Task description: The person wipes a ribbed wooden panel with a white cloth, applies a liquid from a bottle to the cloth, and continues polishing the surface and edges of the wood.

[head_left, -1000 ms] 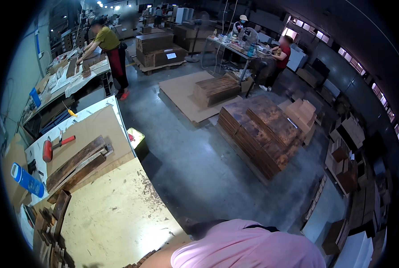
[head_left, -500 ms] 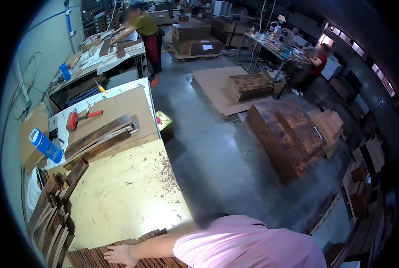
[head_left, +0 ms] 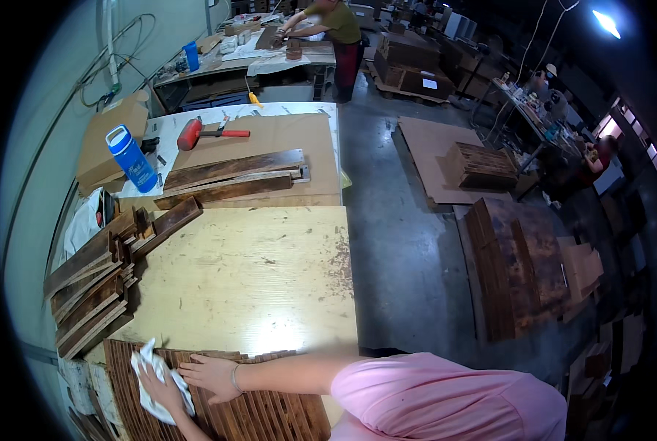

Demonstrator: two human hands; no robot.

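Observation:
Dark brown wooden strips (head_left: pixel 270 404) lie packed side by side along the near end of the pale worktable. My left hand (head_left: pixel 161 391) presses a crumpled white cloth (head_left: pixel 146 360) onto the left part of these strips; the cloth shows around its fingers. Just to the right, my right hand (head_left: pixel 209 376) lies flat on the same strips, fingers spread, with nothing in it. A thin bracelet circles that wrist. Beyond both hands, at the table's left edge, more dark wooden strips (head_left: pixel 97 301) are heaped loosely.
Farther up the pale tabletop (head_left: pixel 248 272) lie several longer boards (head_left: pixel 233 170), a red mallet (head_left: pixel 190 134) and a blue bottle (head_left: pixel 131 158). A cardboard box (head_left: pixel 112 140) stands by the wall. Stacked brown panels (head_left: pixel 519 264) occupy the floor at right. A person (head_left: pixel 339 44) works at a far bench.
The view has swung left, so things appear shifted right. My left hand and the white cloth have come into view on the strips. My right hand is still flat on them.

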